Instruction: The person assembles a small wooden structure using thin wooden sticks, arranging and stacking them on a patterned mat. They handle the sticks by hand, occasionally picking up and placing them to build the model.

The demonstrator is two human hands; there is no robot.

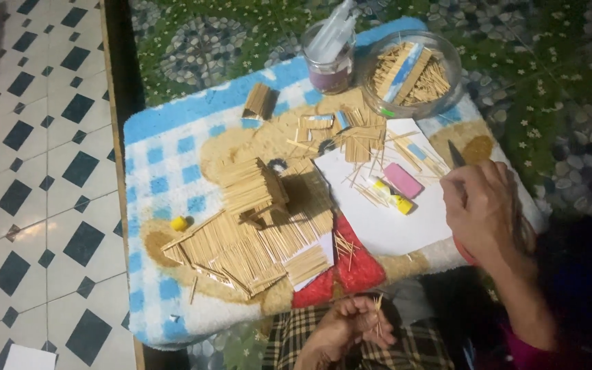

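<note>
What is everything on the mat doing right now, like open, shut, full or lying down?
Stick house: upright, roof on.
Glass bowl: open, holding sticks.
Jar: open, tubes inside.
Pink eraser: lying flat on white paper.
Left hand: pinching thin sticks.
Right hand: closed on a blade.

I see my left hand (347, 327) low in the frame, over my plaid lap, pinching a few thin wooden sticks (377, 310). My right hand (481, 209) is at the right, closed around what looks like a dark blade (456, 155) above the white paper (392, 205). At centre, a stick-built model house (251, 226) sits on the blue checked mat (166, 157). A glass bowl (412, 72) of sticks stands at upper right.
</note>
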